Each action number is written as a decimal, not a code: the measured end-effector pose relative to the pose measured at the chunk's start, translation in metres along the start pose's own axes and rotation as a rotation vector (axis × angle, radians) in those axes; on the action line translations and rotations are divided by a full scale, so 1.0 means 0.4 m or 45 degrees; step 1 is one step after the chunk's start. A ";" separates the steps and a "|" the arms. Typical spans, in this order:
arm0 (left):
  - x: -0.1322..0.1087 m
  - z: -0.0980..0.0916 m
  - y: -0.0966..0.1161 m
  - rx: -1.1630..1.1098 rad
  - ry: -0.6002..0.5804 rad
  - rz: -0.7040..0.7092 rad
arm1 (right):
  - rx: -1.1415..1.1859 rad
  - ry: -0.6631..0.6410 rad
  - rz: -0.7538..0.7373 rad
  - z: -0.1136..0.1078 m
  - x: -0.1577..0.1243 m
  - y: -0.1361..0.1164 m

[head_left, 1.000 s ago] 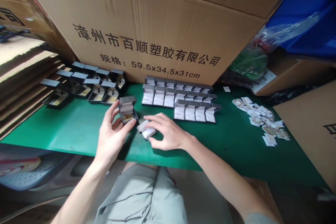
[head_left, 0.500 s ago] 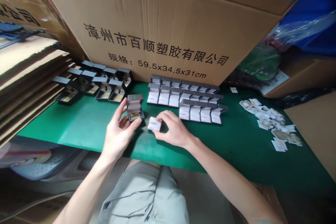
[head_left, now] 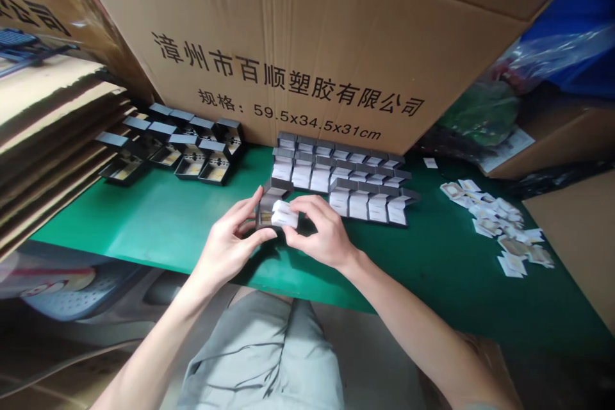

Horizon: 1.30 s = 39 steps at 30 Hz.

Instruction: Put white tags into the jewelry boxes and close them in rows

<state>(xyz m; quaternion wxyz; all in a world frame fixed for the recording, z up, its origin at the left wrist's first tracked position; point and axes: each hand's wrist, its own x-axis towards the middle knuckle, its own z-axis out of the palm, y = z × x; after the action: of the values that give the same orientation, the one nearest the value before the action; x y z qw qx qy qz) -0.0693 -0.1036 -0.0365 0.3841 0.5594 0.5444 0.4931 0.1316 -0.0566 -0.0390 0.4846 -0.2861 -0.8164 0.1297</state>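
Note:
My left hand (head_left: 235, 234) grips a small dark jewelry box (head_left: 265, 212) by its left side, its lid raised. Between the thumb and fingers of my right hand (head_left: 319, 229) is a white padded insert (head_left: 285, 214), held at the front of that box and partly covering its opening. Just behind and to the right stand rows of open dark boxes (head_left: 358, 205) fitted with white inserts. To the left is a group of open boxes (head_left: 192, 168) with yellowish bottoms and no white inserts showing.
Loose white inserts (head_left: 500, 221) lie in a pile on the right of the green table (head_left: 158, 230). A large cardboard carton (head_left: 307, 25) stands along the back. Flat cardboard sheets (head_left: 52, 141) are stacked at the left edge. A small white piece (head_left: 430, 163) lies near the carton.
My left hand has moved right with the jewelry box, bringing it up to the white insert. The insert in my right hand now overlaps the box's opening.

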 end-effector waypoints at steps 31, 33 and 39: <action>-0.009 -0.013 0.016 0.156 -0.204 0.021 | 0.068 -0.185 0.063 -0.002 -0.006 0.000; -0.009 -0.015 0.018 0.120 -0.179 -0.018 | 0.056 -0.182 0.053 0.000 -0.006 0.000; -0.010 -0.021 0.007 -0.140 -0.085 -0.210 | 0.100 -0.034 -0.021 0.000 -0.007 -0.015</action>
<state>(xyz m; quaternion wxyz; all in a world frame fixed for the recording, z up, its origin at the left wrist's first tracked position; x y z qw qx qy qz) -0.0766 -0.1086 -0.0324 0.4715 0.5068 0.5477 0.4700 0.1307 -0.0629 -0.0380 0.4856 -0.2584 -0.8193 0.1614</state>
